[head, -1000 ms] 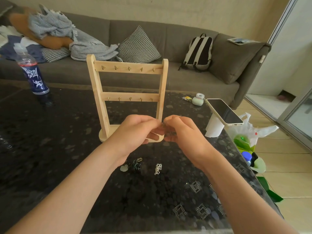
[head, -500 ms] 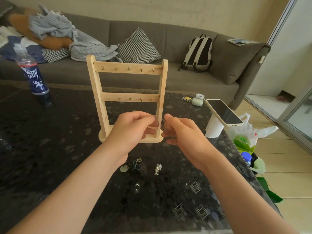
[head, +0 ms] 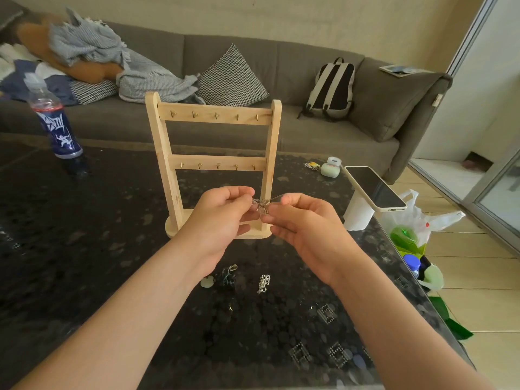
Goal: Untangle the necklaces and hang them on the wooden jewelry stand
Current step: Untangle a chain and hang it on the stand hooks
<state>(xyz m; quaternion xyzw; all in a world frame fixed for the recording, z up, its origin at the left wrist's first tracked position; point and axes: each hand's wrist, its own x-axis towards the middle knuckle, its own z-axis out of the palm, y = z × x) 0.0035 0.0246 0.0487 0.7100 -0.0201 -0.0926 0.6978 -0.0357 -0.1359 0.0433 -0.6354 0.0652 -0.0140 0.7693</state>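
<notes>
STATE: a thin tangled silver chain necklace (head: 261,205) is being pinched at frame centre by curled fingers of the left hand (head: 222,218) and right hand (head: 304,226), in front of the pale wooden jewelry stand (head: 213,161) | RISK: the knot is probably being tightened by outward pulling; links may be snapped.

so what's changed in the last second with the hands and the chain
The left hand and right hand have drawn slightly apart, so the tangled silver chain now shows between them. Both still pinch it. The wooden stand, the dark clump and the silver clump on the table have not moved.
</notes>
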